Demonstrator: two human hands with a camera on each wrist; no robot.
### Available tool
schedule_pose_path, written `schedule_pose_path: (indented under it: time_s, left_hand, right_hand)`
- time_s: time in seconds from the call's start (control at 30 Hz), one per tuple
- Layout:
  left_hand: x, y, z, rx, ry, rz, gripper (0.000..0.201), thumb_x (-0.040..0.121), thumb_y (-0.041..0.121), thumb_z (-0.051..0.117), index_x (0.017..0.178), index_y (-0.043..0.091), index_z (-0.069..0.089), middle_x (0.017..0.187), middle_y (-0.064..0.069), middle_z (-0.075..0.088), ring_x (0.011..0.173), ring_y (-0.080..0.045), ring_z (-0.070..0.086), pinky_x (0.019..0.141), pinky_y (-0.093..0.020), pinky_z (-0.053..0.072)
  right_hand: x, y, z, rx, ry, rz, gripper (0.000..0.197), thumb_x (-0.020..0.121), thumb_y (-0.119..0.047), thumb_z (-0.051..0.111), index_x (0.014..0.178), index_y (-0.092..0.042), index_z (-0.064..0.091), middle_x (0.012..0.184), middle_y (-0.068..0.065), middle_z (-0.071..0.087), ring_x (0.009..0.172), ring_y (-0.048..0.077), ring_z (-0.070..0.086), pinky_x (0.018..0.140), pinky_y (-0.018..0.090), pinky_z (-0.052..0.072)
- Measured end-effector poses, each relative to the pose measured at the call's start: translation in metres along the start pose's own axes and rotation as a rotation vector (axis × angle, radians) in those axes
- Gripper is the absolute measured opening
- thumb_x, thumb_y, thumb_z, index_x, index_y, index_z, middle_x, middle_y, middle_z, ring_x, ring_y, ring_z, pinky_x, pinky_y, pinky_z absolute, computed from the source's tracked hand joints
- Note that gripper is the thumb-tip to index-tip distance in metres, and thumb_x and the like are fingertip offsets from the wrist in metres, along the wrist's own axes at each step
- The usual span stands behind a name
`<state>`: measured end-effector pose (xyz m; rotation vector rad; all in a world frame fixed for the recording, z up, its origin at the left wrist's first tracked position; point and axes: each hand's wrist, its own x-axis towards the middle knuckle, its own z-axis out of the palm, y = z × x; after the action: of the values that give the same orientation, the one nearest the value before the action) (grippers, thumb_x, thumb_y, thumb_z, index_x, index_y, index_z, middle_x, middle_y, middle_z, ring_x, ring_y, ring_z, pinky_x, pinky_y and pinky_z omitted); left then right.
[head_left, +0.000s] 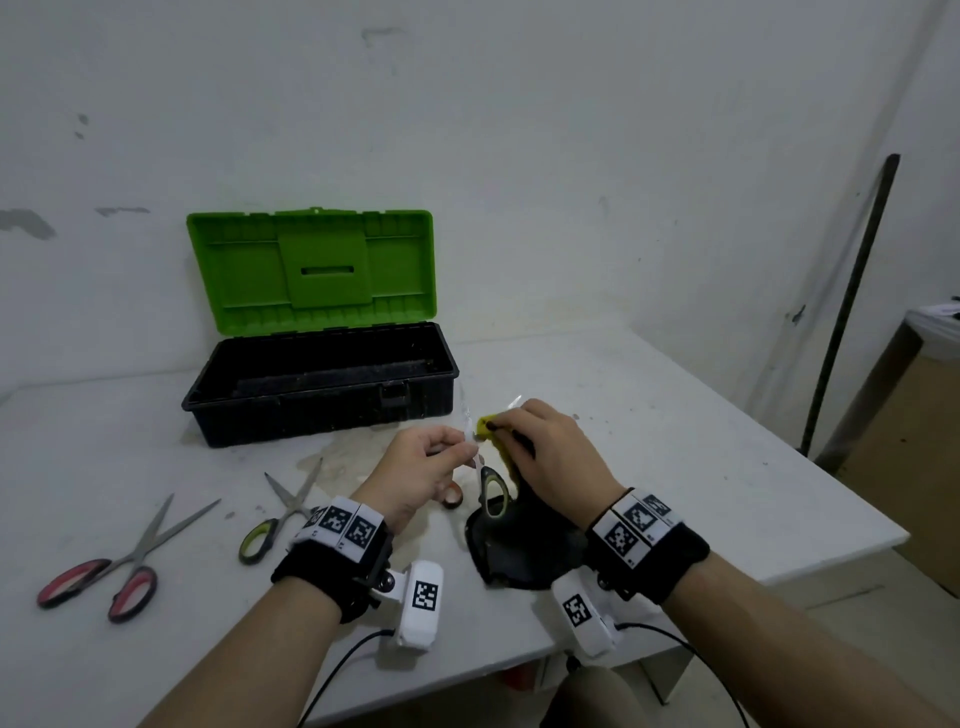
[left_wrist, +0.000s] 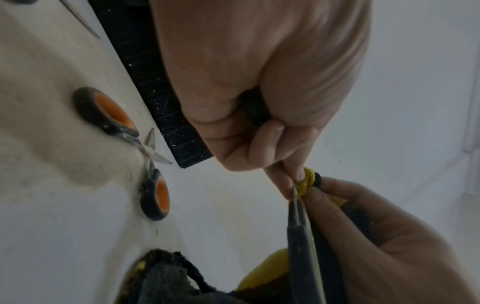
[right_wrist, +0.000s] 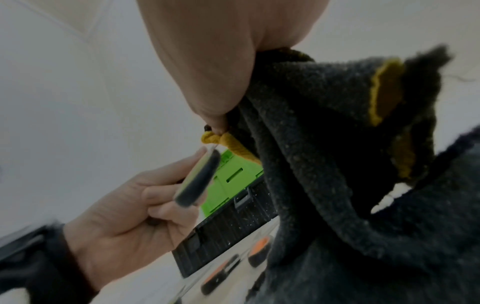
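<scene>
Above the table, my left hand pinches the blade of a pair of scissors; their black-and-yellow-green handle hangs down toward me. My right hand grips a black-and-yellow cloth and presses its yellow corner against the blade. The rest of the cloth trails onto the table. The left wrist view shows my fingertips on the thin blade, the yellow cloth bunched against it, and the dark handle below. The right wrist view shows the cloth hanging from my right hand.
An open toolbox with a black tray and raised green lid stands behind the hands. Red-handled scissors and green-handled scissors lie open at the left. Small orange-handled scissors lie under my left hand. The table edge runs at the right.
</scene>
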<state>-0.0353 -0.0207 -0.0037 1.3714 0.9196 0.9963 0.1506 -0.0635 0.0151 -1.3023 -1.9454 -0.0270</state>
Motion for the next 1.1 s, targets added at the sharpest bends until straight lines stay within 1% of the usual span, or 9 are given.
schedule_pose_path:
  time_s: [0.13,0.2,0.3,0.4,0.53,0.6,0.77,0.93,1.1]
  left_hand:
    - [-0.001,0.000,-0.004,0.024,-0.005,-0.005,0.004,0.094,0.005,0.065,0.090,0.005,0.065,0.084,-0.015,0.073,0.039,-0.009,0.034,0.040,-0.019,0.033]
    - [-0.002,0.001,-0.005,0.046,-0.009,0.005,0.006,0.095,0.004,0.065,0.089,0.005,0.066,0.082,-0.013,0.073,0.039,-0.008,0.035,0.041,-0.019,0.033]
    - [-0.002,0.003,-0.002,0.069,-0.016,0.025,0.006,0.094,0.006,0.066,0.089,0.006,0.067,0.080,-0.011,0.073,0.040,-0.009,0.037,0.041,-0.018,0.034]
    - [-0.003,0.004,0.001,0.108,-0.026,0.032,0.005,0.094,0.008,0.067,0.091,0.004,0.068,0.078,-0.009,0.073,0.041,-0.009,0.039,0.041,-0.018,0.035]
    - [-0.006,0.002,-0.002,0.090,-0.009,0.005,0.005,0.094,0.006,0.066,0.090,0.004,0.067,0.077,-0.009,0.073,0.039,-0.007,0.041,0.041,-0.017,0.034]
    - [-0.006,0.001,-0.004,0.081,0.003,-0.013,0.006,0.094,0.007,0.066,0.089,0.006,0.068,0.078,-0.008,0.073,0.040,-0.006,0.039,0.041,-0.017,0.033]
    - [-0.001,0.003,0.001,0.059,-0.011,-0.037,0.007,0.095,0.011,0.066,0.093,0.006,0.070,0.081,-0.009,0.073,0.040,-0.007,0.036,0.042,-0.018,0.034]
    - [-0.004,0.000,0.000,0.043,-0.018,-0.066,0.005,0.094,0.008,0.067,0.090,0.005,0.068,0.083,-0.015,0.069,0.039,-0.008,0.035,0.040,-0.018,0.033]
    - [-0.009,0.007,0.001,-0.014,-0.076,-0.148,0.016,0.093,-0.005,0.062,0.090,0.010,0.067,0.065,0.006,0.066,0.044,-0.008,0.036,0.043,-0.017,0.032]
  right_hand:
    - [0.012,0.013,-0.012,0.011,0.148,0.144,0.019,0.095,-0.027,0.059,0.106,-0.018,0.071,0.091,0.000,0.061,0.081,0.017,0.061,0.073,0.039,0.053]
    - [0.014,0.010,-0.014,0.015,0.172,0.136,0.019,0.096,-0.027,0.059,0.105,-0.016,0.071,0.090,0.000,0.062,0.081,0.016,0.060,0.073,0.037,0.053]
    - [0.007,-0.007,-0.007,0.006,0.045,0.065,0.018,0.096,-0.030,0.059,0.106,-0.019,0.070,0.091,0.000,0.061,0.080,0.018,0.061,0.073,0.036,0.052]
    - [0.005,-0.011,-0.002,-0.044,-0.056,0.092,0.021,0.096,-0.033,0.056,0.107,-0.020,0.069,0.095,0.000,0.062,0.085,0.021,0.061,0.075,0.040,0.052]
    - [0.014,0.005,-0.013,-0.081,0.032,0.231,0.022,0.097,-0.034,0.055,0.106,-0.018,0.069,0.094,0.000,0.060,0.086,0.021,0.059,0.076,0.043,0.052]
    - [0.014,0.007,-0.016,-0.051,0.075,0.217,0.021,0.097,-0.032,0.056,0.105,-0.017,0.069,0.093,0.001,0.060,0.084,0.021,0.059,0.076,0.041,0.052]
    - [0.000,-0.014,-0.001,-0.025,-0.097,0.067,0.018,0.096,-0.031,0.057,0.107,-0.022,0.069,0.093,-0.001,0.060,0.082,0.020,0.061,0.073,0.040,0.052]
    - [0.008,0.002,-0.006,-0.048,0.000,0.207,0.018,0.096,-0.028,0.058,0.106,-0.019,0.070,0.094,0.000,0.060,0.084,0.021,0.061,0.074,0.042,0.052]
    - [0.006,0.004,-0.010,-0.040,-0.011,0.206,0.017,0.096,-0.028,0.058,0.106,-0.019,0.069,0.092,-0.002,0.059,0.083,0.019,0.059,0.073,0.036,0.051]
